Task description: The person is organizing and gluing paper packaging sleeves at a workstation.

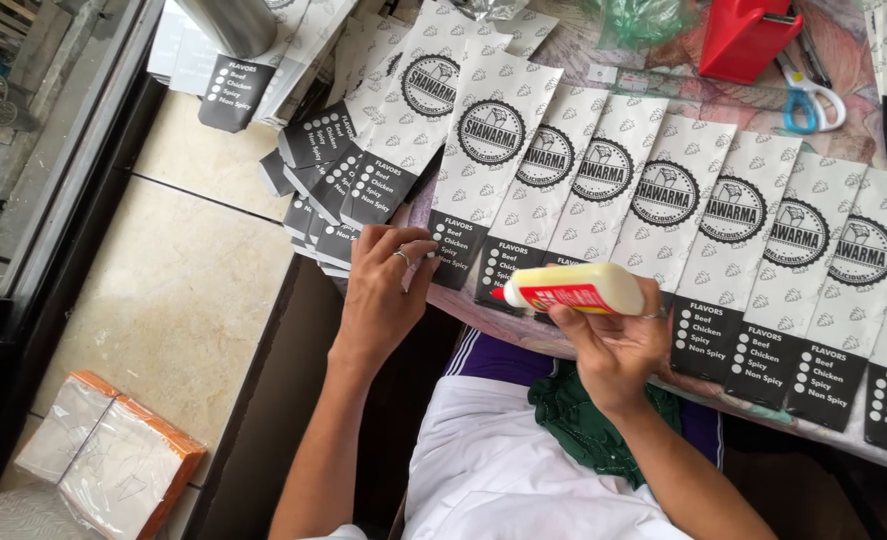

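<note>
While the right hand [613, 345] grips a cream glue bottle [568, 290] with a red label at centre frame, its red nozzle points left, toward the left hand [383, 290]. Left hand: fingers bent, ringed, tips pressing the dark lower end of a white printed paper sleeve [483, 150]. Bottle lies just right of that hand, apart from it. More sleeves overlap in a row [763, 240] across the table toward the right edge. Blue-handled scissors [808, 95] sit upper right.

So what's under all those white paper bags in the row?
The paper bags overlap, each lying partly on its neighbour, on a table with a patterned cloth that shows above them. What lies directly beneath the bags is covered. The left hand presses one bag's dark end.
</note>
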